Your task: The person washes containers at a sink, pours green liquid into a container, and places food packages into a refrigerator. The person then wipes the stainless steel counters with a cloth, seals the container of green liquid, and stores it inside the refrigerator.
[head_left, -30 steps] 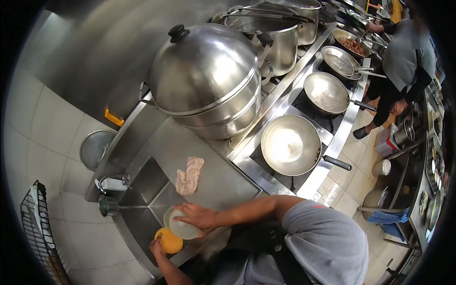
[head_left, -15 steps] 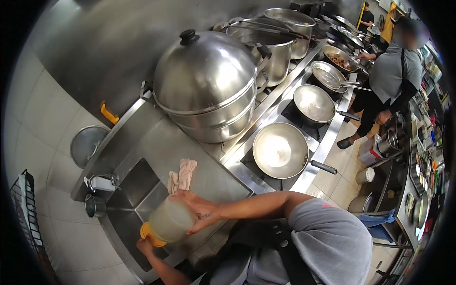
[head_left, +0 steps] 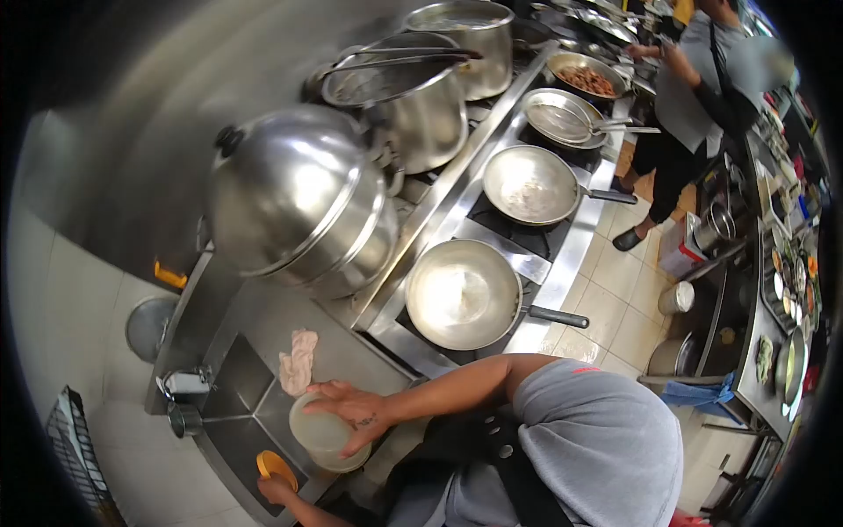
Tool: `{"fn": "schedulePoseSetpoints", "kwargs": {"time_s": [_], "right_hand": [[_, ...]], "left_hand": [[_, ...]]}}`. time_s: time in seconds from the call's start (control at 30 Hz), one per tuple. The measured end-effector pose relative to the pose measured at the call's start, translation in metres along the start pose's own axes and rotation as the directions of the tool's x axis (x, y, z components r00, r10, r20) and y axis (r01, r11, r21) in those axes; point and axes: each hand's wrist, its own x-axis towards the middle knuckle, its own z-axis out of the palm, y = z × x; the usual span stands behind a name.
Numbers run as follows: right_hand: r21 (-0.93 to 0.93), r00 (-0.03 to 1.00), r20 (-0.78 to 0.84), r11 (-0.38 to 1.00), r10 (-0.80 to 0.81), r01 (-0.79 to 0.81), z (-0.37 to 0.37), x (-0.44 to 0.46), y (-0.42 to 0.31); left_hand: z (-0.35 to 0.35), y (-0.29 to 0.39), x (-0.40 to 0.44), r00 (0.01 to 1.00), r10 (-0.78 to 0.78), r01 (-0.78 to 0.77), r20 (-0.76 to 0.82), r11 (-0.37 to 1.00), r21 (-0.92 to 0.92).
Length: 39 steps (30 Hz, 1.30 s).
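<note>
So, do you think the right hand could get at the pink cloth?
Probably yes: the pink cloth lies close to the right hand, with nothing visibly between, though the hand seems busy with the pale container.

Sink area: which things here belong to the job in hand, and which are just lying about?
Seemingly in use:
- pale tub, in the right hand
- orange round piece, in the left hand
- sink, below the orange piece

Seemingly just lying about:
- pink cloth, beside the sink
- domed steel pot
- nearest pan, on the stove
</note>
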Motion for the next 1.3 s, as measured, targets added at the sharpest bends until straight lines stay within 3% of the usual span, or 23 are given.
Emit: {"fn": "schedulePoseSetpoints", "kwargs": {"time_s": [0.03,0.07,0.13,0.17,0.23,0.3,0.33,0.43,0.57,0.63,0.7,0.73,0.8,0.83,0.87,0.9,0.93,0.97,1.03,1.13,1.2,1.27,1.3], "right_hand": [[0.048,0.997,-0.022,0.996,0.075,-0.074,-0.02,-0.008,-0.014],[0.099,0.988,-0.038,0.984,0.152,-0.147,-0.039,-0.019,-0.024],[0.487,0.98,-0.025,0.859,0.197,-0.16,-0.075,-0.045,-0.032],[0.653,0.978,-0.013,0.742,0.209,-0.15,-0.091,-0.058,-0.034],[0.837,0.978,0.053,0.524,0.204,-0.155,-0.118,-0.088,-0.03],[0.945,0.977,0.076,0.298,0.201,-0.135,-0.149,-0.125,-0.027],[0.972,0.98,0.043,0.219,0.194,-0.086,-0.163,-0.146,-0.028],[0.993,0.982,-0.066,0.112,0.178,0.046,-0.219,-0.221,-0.045],[0.954,0.908,-0.276,0.202,0.315,0.22,-0.264,-0.338,-0.047],[0.907,0.814,-0.407,0.292,0.414,0.305,-0.28,-0.399,-0.082],[0.829,0.703,-0.529,0.466,0.476,0.309,-0.284,-0.46,-0.106],[0.762,0.584,-0.624,0.568,0.519,0.31,-0.283,-0.48,-0.127],[0.57,0.273,-0.776,0.817,0.569,-0.085,-0.268,-0.524,-0.162],[0.469,0.121,-0.841,0.822,0.528,-0.322,-0.256,-0.543,-0.18],[0.435,0.032,-0.865,0.779,0.501,-0.452,-0.243,-0.558,-0.2],[0.402,-0.049,-0.887,0.713,0.46,-0.574,-0.231,-0.573,-0.223],[0.375,-0.122,-0.905,0.627,0.407,-0.683,-0.22,-0.59,-0.245],[0.41,-0.19,-0.905,0.661,0.381,-0.629,-0.208,-0.612,-0.26],[0.458,-0.315,-0.887,0.743,0.339,-0.489,-0.174,-0.659,-0.273],[0.458,-0.436,-0.887,0.428,0.156,-0.779,-0.127,-0.726,-0.304],[0.458,-0.529,-0.826,0.779,0.195,-0.428,-0.093,-0.765,-0.323],[0.359,-0.632,-0.74,0.93,0.233,-0.078,-0.052,-0.802,-0.344],[0.436,-0.709,-0.683,0.876,0.175,-0.205,-0.031,-0.815,-0.359]], "left_hand": [[-0.017,0.01,-0.014,1.0,0.017,-0.016,-0.021,0.999,0.039],[-0.034,0.019,-0.024,1.0,0.016,-0.015,0.011,0.999,-0.034],[-0.067,0.036,-0.045,0.996,0.019,-0.003,0.084,0.984,-0.18],[-0.079,0.038,-0.052,0.991,0.024,0.022,0.13,0.941,-0.337],[-0.098,0.028,-0.054,0.971,0.06,0.097,0.229,0.781,-0.616],[-0.119,0.035,-0.053,0.934,0.152,0.199,0.325,0.534,-0.822],[-0.188,0.111,-0.144,0.947,0.242,0.109,0.209,0.37,-0.922],[-0.201,0.172,-0.188,0.888,0.458,-0.047,0.047,0.191,-0.98],[-0.165,0.239,-0.213,0.649,0.73,-0.19,-0.216,-0.119,-0.974],[-0.136,0.275,-0.222,0.461,0.803,-0.22,-0.378,-0.309,-0.925],[-0.104,0.312,-0.228,0.235,0.825,-0.21,-0.514,-0.473,-0.856],[-0.1,0.331,-0.245,0.123,0.819,-0.201,-0.561,-0.533,-0.822],[-0.022,0.368,-0.233,-0.042,0.799,-0.271,-0.6,-0.587,-0.763],[-0.042,0.388,-0.27,-0.117,0.776,-0.302,-0.62,-0.622,-0.722],[-0.064,0.402,-0.314,-0.083,0.765,-0.031,-0.638,-0.642,-0.766],[-0.102,0.411,-0.364,-0.079,0.896,0.232,-0.437,-0.41,-0.882],[-0.132,0.417,-0.407,-0.148,0.966,0.461,-0.211,-0.122,-0.879],[-0.147,0.423,-0.437,-0.277,0.961,0.62,0.007,0.184,-0.762],[-0.147,0.442,-0.484,-0.357,0.934,0.51,0.008,0.202,-0.836],[-0.172,0.451,-0.572,-0.458,0.888,0.352,-0.041,0.139,-0.926],[-0.185,0.447,-0.638,-0.545,0.836,0.337,-0.062,0.15,-0.929],[-0.21,0.429,-0.716,-0.644,0.763,0.321,-0.055,0.204,-0.925],[-0.224,0.42,-0.756,-0.716,0.696,0.271,-0.06,0.197,-0.942]]}}
